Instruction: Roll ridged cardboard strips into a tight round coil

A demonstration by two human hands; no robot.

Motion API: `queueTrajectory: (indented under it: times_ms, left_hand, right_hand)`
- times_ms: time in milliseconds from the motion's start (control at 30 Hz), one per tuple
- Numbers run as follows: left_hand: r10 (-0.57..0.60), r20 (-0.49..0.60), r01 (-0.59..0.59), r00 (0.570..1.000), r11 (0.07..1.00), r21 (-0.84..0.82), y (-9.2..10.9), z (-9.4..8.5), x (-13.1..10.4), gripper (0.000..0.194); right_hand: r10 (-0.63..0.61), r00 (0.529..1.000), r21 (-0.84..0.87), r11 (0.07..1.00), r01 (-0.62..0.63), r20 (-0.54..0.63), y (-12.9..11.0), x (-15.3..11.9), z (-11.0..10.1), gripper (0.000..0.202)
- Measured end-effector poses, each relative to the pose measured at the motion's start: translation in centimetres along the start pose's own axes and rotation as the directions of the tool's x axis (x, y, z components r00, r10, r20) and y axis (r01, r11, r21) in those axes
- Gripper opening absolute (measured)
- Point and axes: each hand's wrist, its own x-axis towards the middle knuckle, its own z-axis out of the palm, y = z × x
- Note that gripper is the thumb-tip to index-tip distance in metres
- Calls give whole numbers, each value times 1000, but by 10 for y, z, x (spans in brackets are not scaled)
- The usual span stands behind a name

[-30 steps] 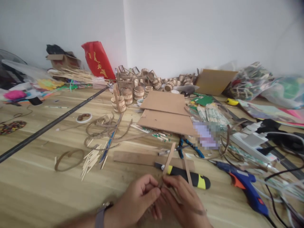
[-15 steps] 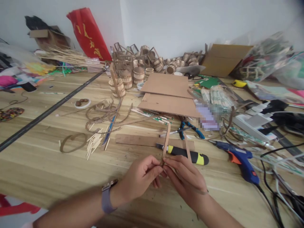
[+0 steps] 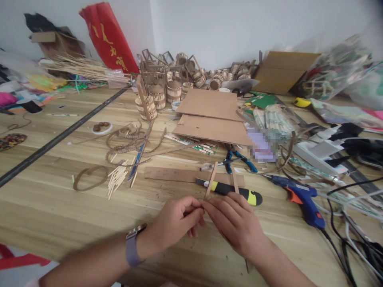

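Observation:
A thin brown cardboard strip [image 3: 211, 180] rises between my hands, its lower end hidden by fingers. My left hand [image 3: 179, 219], with a watch on its wrist, pinches at that lower end. Against it, the fingertips of my right hand [image 3: 231, 223] are closed on the strip too. A second upright strip [image 3: 235, 179] stands beyond my right knuckles, and a strip end [image 3: 249, 266] shows below my right wrist. Just behind lie a black and yellow utility knife [image 3: 221, 188] and a flat cardboard strip [image 3: 170, 174].
A blue glue gun [image 3: 302, 197] with its cable lies right, near a white power strip [image 3: 320, 149]. Blue-handled pliers [image 3: 243, 160], cardboard sheets [image 3: 209, 104] and small slatted buckets [image 3: 157, 95] are behind. Thin sticks [image 3: 117, 178] and a coiled band [image 3: 89, 175] lie left.
The strip between my hands has tilted more to the right and sits slightly lower. My right hand has turned, with its back more toward the camera, and a strip end now shows below its wrist.

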Motion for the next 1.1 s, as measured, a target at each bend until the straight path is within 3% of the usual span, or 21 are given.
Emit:
queueTrajectory:
  times_ms: [367, 767, 1100]
  left_hand:
    - [-85, 34, 87, 996, 995, -58, 1, 0, 1, 17]
    - [-115, 85, 121, 990, 991, -61, 3, -1, 0, 20]
    - [-104, 105, 113, 989, 990, -83, 0, -2, -1, 22]
  right_hand:
    - [-84, 995, 1, 996, 84, 49, 2, 6, -4, 40]
    - [-79, 995, 41, 996, 77, 68, 2, 5, -4, 43]
    - [-73, 996, 30, 997, 71, 59, 0, 5, -3, 35]
